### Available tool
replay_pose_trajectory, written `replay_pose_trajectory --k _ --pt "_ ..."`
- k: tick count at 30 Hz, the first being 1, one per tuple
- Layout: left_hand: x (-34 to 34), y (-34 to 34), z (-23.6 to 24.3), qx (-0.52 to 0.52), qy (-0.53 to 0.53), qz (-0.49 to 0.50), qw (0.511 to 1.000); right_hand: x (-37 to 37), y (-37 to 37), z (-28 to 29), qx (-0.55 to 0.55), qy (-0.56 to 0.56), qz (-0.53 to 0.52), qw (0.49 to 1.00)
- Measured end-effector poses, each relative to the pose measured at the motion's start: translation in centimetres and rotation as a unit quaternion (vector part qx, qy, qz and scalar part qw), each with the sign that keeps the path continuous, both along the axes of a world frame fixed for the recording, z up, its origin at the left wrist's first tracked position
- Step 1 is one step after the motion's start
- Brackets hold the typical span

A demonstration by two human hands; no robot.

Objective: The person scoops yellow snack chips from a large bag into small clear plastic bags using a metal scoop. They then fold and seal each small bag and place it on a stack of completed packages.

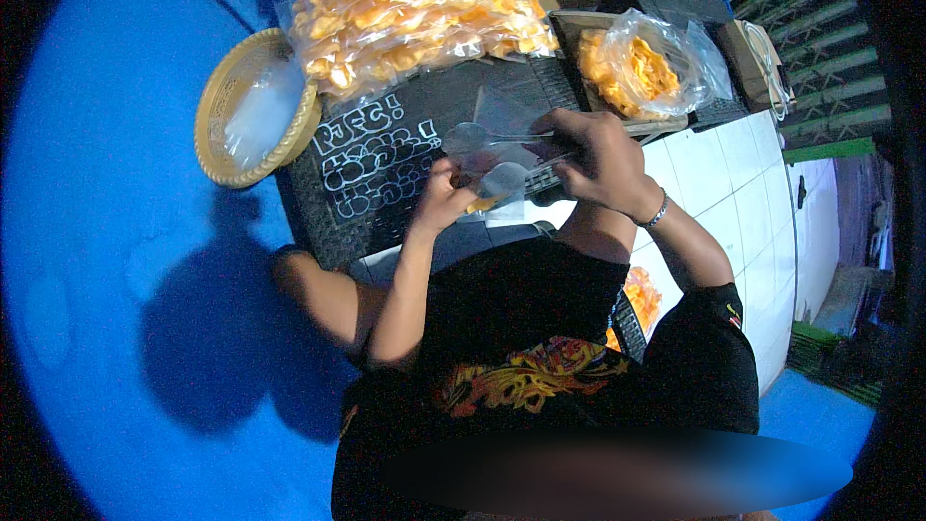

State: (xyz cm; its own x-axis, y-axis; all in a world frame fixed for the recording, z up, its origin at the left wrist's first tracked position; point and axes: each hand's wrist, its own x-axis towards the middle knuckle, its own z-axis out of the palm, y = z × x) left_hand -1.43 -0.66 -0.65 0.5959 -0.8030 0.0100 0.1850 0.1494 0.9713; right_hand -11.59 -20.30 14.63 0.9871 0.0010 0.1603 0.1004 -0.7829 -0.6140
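Roughly, at far left a wicker basket (301, 140) is part-filled with clear plastic bags (265, 111); beside it, bagged orange chips (415, 14) are heaped at the far side of the black work surface (439, 92). Mid-frame, the left hand (444, 198) is held over that surface, fingers curled inward next to a small orange piece (479, 204); whether anything is pinched there cannot be told. Between the hands, the clear round-ended utensil (503, 178) is held above the surface, two round ends pointed left, handles clamped in the fingers of the right hand (603, 159). Utensil is judged light, fairly stiff, smooth, a bit slippery; best gripped along the handles, round ends left free. Behind it a clear sheet (502, 108) is seen, likely thin and limp, best taken by an edge. Chips are judged brittle, to be handled without squeezing. Farther right, a bulging clear bag of orange chips (641, 68) is set down; loose-looking chips (641, 297) are glimpsed below the right forearm, partly covered. Handle join is hidden by the right hand, clear-on-clear outlines are hard to separate, and the bottom edge is blurred out.
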Motion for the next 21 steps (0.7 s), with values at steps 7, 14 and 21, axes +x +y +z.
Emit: replay_pose_trajectory --k 7,14,21 --pt "-0.8 -0.4 -1.3 0.000 -0.118 -0.026 0.993 -0.5 0.2 -0.7 -0.001 0.060 -0.054 0.997" --pt "-0.4 -1.1 -2.0 -0.010 0.070 -0.040 0.997 -2.2 -7.1 -2.4 0.307 -0.083 -0.239 0.917" --pt "-0.1 -0.8 -0.9 -0.043 0.073 0.010 0.996 -2.9 -20.9 -7.5 -0.245 0.127 -0.493 0.825"
